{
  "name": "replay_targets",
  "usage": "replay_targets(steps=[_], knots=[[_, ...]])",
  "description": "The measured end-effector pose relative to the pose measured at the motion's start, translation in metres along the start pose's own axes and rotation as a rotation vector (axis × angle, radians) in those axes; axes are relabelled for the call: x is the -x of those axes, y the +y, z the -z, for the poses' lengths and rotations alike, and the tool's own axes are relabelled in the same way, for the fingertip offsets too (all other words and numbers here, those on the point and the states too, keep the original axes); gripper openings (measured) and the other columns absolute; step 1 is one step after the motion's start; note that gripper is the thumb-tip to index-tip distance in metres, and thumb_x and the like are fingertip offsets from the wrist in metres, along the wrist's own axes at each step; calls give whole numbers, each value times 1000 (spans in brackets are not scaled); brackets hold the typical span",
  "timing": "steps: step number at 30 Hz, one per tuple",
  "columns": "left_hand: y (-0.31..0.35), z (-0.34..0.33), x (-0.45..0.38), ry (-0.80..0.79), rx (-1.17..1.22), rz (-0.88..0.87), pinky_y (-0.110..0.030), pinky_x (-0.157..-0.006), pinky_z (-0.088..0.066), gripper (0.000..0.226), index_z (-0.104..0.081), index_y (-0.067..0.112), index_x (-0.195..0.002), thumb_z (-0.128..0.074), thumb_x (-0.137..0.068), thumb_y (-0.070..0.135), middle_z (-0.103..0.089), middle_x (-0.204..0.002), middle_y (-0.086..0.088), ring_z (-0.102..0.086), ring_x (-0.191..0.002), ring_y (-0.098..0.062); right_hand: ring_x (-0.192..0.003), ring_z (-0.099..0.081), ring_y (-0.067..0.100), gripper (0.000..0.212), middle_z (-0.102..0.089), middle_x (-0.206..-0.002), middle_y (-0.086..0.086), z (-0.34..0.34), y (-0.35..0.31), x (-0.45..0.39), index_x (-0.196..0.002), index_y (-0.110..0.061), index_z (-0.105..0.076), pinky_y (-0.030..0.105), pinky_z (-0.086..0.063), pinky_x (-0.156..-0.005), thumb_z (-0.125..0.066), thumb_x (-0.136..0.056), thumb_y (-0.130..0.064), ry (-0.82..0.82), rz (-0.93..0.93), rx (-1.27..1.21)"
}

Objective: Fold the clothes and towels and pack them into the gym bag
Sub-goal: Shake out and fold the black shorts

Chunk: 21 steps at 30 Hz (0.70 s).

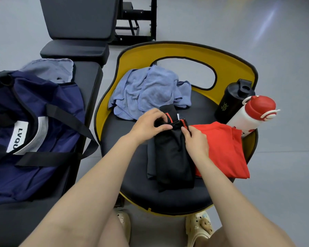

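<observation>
A person's 2 bare hands work over a round black padded seat with a yellow rim [103,111]. The left hand [149,124] and right hand [196,141] both have their fingers pinched shut on the red-trimmed waistband of a pair of black shorts [173,161], which lies folded lengthwise at the seat's centre. Touching the shorts' right side, a folded red shirt [223,148] lies against the seat's right edge. A crumpled light blue towel [148,91] sits near the far left edge. A black shaker bottle [234,100] and a white bottle with a red lid [253,111] lean at the far right edge. An open navy blue gym bag [34,122] rests on a black bench surface [89,81] left of the seat.
</observation>
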<state>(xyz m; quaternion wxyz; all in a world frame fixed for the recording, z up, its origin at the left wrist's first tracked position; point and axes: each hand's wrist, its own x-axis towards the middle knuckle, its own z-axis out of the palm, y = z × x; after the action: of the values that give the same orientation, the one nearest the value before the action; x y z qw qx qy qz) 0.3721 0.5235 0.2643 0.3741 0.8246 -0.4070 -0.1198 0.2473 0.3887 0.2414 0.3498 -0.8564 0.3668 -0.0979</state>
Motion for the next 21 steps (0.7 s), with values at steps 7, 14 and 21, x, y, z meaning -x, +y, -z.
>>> replay_targets(steps=[7,14,21], knots=[[1,9,-9,-136,-183,120,-20,-65,-40,22,-59,15,-80,-74,-80,31,-53,-69,11,-49,-66,-8,-84,-55,35,39,-61,-83,9,-4,-2,-1,-71,-15,-41,37,-35,-63,-40,-100,-41,25,13,38],[3,3,-6,-114,-204,122,-24,-76,-45,19,-60,20,-90,-73,-81,31,-58,-77,12,-56,-77,-11,-86,-56,38,41,-63,-86,13,-5,-2,-3,-71,-15,-40,38,-34,-64,-37,-101,-42,15,10,57],[18,1,-20,83,-18,77,-23,-78,-42,5,-66,21,-87,-62,-90,23,-59,-84,4,-53,-83,-13,-83,-57,38,43,-61,-82,11,-4,0,-4,-69,-15,-37,39,-37,-64,-36,-101,-43,4,33,94]])
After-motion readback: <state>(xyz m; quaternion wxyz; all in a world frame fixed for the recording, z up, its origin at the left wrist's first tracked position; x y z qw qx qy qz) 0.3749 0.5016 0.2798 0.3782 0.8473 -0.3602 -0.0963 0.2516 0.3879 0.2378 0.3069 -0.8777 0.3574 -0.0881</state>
